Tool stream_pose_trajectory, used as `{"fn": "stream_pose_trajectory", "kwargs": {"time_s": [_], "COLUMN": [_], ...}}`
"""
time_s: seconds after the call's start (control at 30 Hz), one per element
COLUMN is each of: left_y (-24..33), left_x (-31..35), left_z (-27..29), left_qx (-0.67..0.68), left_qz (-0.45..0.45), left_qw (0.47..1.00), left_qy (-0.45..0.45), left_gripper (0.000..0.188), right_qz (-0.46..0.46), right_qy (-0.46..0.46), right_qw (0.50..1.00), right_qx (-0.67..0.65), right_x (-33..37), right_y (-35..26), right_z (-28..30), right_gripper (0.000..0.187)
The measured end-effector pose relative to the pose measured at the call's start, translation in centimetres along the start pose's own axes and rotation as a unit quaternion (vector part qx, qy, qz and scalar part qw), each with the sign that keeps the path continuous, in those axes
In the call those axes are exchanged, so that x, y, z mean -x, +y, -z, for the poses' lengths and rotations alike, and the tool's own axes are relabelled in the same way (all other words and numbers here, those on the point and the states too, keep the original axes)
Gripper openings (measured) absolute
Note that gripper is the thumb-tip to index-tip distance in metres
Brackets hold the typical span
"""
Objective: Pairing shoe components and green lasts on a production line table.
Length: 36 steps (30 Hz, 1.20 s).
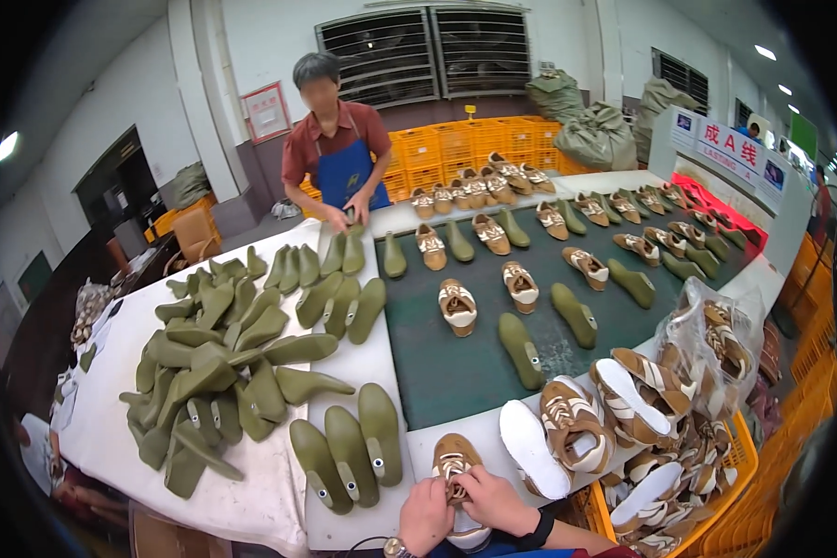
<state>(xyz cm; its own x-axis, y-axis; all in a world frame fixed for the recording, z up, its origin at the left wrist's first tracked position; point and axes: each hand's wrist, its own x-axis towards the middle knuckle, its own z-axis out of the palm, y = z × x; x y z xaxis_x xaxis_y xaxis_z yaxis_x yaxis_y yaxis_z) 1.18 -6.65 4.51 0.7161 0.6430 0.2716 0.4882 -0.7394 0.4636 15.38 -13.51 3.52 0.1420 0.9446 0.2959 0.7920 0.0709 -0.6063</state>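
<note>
At the near table edge stands a brown sneaker with white stripes (458,451), its toe pointing away from me. My left hand (428,513) and my right hand (495,500) are both closed at its lacing, fingertips pinched around the laces, which they partly cover. Left of the sneaker, three green shoe lasts (349,460) lie side by side. To the right, brown-and-white sneakers (572,423) stand close to my right hand, with a white insole (535,451) beside them.
A big heap of green lasts (214,353) covers the left table. Ahead, sneakers and lasts stand in rows on a dark green conveyor belt (437,372). An orange crate (739,456) full of sneakers is at my right. Across the table a co-worker in a blue apron (344,172) handles lasts.
</note>
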Motion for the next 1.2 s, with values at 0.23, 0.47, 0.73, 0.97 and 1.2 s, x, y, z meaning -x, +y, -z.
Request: {"fn": "stream_pose_trajectory", "kwargs": {"time_s": [0.23,0.47,0.73,0.97,1.2], "left_y": [-0.4,-2.7,-2.6,-4.2,-15.1], "left_x": [-1.2,-2.1,-3.0,-1.1,5.1], "left_z": [-0.1,0.6,0.9,6.5,10.4], "left_qx": [-0.019,-0.041,-0.022,0.115,0.036], "left_qz": [-0.027,-0.007,-0.007,-0.063,0.133], "left_qw": [0.999,0.997,0.998,0.99,0.97], "left_qy": [0.029,0.063,0.059,0.05,0.2], "left_gripper": [0.026,0.025,0.028,0.06,0.043], "right_qz": [-0.014,0.023,0.082,0.014,-0.059], "right_qy": [-0.002,-0.013,-0.082,-0.128,-0.171], "right_qw": [1.0,0.999,0.993,0.99,0.983], "right_qx": [0.011,-0.035,-0.023,-0.058,-0.016], "right_x": [0.0,-0.2,0.9,1.8,-0.9], "right_y": [-0.4,-2.7,-3.0,-2.3,-6.0], "right_z": [0.3,2.7,2.1,6.5,13.0], "right_gripper": [0.044,0.04,0.029,0.028,0.046]}}
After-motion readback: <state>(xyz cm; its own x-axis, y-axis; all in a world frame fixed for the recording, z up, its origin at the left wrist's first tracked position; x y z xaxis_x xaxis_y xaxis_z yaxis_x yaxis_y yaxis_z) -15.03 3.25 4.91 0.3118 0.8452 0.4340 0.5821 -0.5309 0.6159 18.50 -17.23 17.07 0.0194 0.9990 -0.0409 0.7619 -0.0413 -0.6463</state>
